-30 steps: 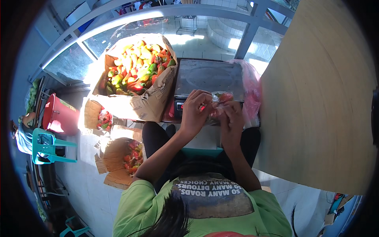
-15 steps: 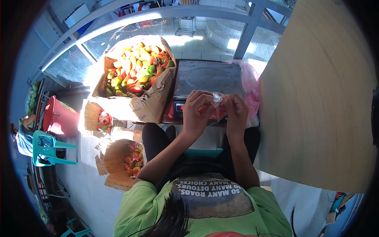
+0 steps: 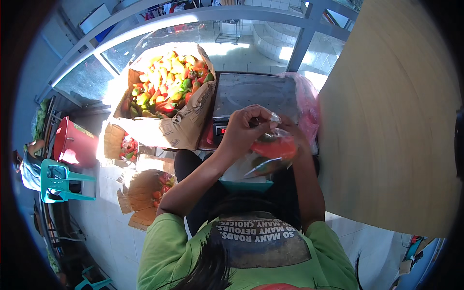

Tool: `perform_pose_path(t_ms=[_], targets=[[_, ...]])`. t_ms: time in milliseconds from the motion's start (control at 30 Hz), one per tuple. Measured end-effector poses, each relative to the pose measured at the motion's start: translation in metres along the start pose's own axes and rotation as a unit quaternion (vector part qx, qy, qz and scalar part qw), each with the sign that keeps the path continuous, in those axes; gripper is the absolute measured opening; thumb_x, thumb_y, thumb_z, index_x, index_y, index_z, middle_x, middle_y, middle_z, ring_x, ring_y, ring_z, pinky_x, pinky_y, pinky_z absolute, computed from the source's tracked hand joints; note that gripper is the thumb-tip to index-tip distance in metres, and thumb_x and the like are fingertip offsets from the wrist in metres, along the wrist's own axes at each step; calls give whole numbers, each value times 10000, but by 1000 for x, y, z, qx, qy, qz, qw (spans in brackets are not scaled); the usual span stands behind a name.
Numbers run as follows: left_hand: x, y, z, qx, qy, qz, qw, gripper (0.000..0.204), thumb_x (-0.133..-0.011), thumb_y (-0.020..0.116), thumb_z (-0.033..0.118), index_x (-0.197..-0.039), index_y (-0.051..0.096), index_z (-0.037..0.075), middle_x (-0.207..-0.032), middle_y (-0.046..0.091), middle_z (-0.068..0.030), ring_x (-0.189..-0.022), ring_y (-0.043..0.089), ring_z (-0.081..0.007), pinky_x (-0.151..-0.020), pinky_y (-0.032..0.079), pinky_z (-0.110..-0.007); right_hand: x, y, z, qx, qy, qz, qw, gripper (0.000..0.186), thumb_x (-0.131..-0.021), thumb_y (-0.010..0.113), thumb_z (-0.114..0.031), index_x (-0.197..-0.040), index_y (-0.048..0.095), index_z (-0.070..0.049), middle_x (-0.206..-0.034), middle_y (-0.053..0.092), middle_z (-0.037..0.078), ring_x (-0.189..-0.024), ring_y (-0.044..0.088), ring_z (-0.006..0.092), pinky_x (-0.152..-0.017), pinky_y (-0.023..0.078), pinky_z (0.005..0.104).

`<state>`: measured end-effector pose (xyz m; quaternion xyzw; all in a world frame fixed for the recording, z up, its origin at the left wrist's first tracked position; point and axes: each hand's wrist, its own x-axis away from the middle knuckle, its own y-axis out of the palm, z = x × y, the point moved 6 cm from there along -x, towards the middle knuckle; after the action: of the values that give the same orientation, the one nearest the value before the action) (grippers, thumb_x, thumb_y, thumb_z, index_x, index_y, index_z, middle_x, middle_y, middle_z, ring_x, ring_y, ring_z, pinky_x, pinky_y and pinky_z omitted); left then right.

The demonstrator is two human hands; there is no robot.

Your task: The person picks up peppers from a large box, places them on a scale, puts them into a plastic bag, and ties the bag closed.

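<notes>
Since half a second ago, the clear bag (image 3: 265,162) has come nearer to the person, before the scale (image 3: 256,94); its peppers (image 3: 281,148) show better. The left hand (image 3: 247,128) pinches its top between fingers; the right hand (image 3: 294,134) is blurred, its fingers I cannot tell. The shirt (image 3: 166,256) carries large printed words.

The clear bag (image 3: 278,162) showed a red pepper (image 3: 282,148) and, apparently, through the blur, a dark green one. The box (image 3: 186,129) was brown, its peppers (image 3: 166,84) red, orange, yellow and green. The scale (image 3: 256,94) was grey, the sack (image 3: 308,104) pink, the chair (image 3: 55,174) teal, the shirt (image 3: 166,251) green with a dark print.
</notes>
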<state>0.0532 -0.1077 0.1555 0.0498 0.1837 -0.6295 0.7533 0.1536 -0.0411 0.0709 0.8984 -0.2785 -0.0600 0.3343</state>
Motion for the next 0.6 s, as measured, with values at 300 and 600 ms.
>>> perform_pose_path(t_ms=[300,600], targets=[[14,10,-77,266,-217,146,928,103,-789,661,133,-779,597,53,-608,523,47,-441,378,15,-391,263,-152,-21,9,102,-366,-11,-66,928,193,-896,494,-247,-922,529,-58,-776,574,68,-573,582,133,-507,491,256],[28,-10,-98,17,-84,286,954,78,-783,636,67,-777,582,10,-677,524,20,-571,461,-23,-523,357,-171,5,20,19,314,-183,256,896,209,-891,503,-178,-770,564,-18,-714,567,55,-529,532,145,-518,436,257]])
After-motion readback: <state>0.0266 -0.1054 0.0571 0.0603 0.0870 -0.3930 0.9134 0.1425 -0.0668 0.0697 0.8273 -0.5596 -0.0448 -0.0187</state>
